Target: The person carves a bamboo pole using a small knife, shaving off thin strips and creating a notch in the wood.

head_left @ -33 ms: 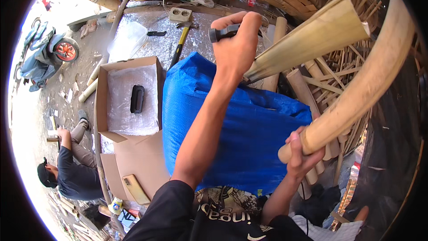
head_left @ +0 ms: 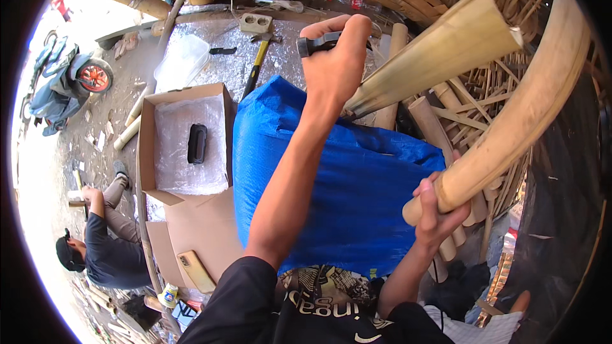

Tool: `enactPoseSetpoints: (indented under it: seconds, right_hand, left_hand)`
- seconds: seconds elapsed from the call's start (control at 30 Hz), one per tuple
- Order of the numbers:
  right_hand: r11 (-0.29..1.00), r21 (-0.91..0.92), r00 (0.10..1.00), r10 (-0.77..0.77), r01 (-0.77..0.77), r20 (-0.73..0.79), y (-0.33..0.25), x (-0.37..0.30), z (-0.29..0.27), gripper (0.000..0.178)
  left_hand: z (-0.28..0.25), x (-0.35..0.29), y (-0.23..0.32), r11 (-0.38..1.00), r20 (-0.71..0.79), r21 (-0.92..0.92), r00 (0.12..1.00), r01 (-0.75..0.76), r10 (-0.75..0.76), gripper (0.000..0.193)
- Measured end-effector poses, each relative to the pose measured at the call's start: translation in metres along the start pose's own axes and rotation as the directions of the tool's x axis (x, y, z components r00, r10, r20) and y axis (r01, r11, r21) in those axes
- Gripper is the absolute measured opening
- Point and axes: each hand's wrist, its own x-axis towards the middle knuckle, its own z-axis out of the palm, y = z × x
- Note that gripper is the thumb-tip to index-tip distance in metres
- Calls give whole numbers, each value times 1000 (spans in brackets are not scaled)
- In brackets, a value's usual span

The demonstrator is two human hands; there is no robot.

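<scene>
My left hand [head_left: 338,54] is closed in a fist around the black handle [head_left: 312,46] of a tool; its working end is hidden behind the hand. Beside that wrist, a wide half-round piece of split bamboo [head_left: 440,54] slants up to the right, its narrow end near the blue sheet [head_left: 331,185]. My right hand [head_left: 440,213] wraps its fingers around the lower end of a thick bamboo pole [head_left: 516,146], which rises toward the upper right. The blue sheet covers a bulky block in front of me, beneath both arms.
An open cardboard box [head_left: 147,146] holds a black case [head_left: 197,143]. Beyond lie a hammer [head_left: 258,64], a socket block [head_left: 255,23] and a clear container [head_left: 182,62]. A phone [head_left: 196,271] rests on cardboard. Bamboo strips [head_left: 478,108] pile up at right. Another person [head_left: 115,248] sits at left.
My right hand and the lower end of the bamboo pole have shifted slightly right and up. The left hand keeps its grip, almost still.
</scene>
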Motion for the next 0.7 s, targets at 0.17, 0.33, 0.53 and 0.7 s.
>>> enactPoseSetpoints:
  seconds: [0.17,0.33,0.53,0.7]
  right_hand:
    - [998,63,1000,-22,21,9,-48,36,-4,55]
    - [994,-3,993,110,-110,50,-73,12,-7,66]
    - [947,-320,963,113,-30,243,-48,-34,-22,37]
    - [917,-343,885,323,-205,336,-13,-40,-16,36]
  left_hand:
    - [8,11,2,999,47,55,999,-4,1,30]
    - [2,2,0,1000,22,12,999,-26,26,30]
    - [10,3,-5,993,-36,43,994,-105,107,32]
    - [9,5,-12,998,-36,-51,999,-26,24,34]
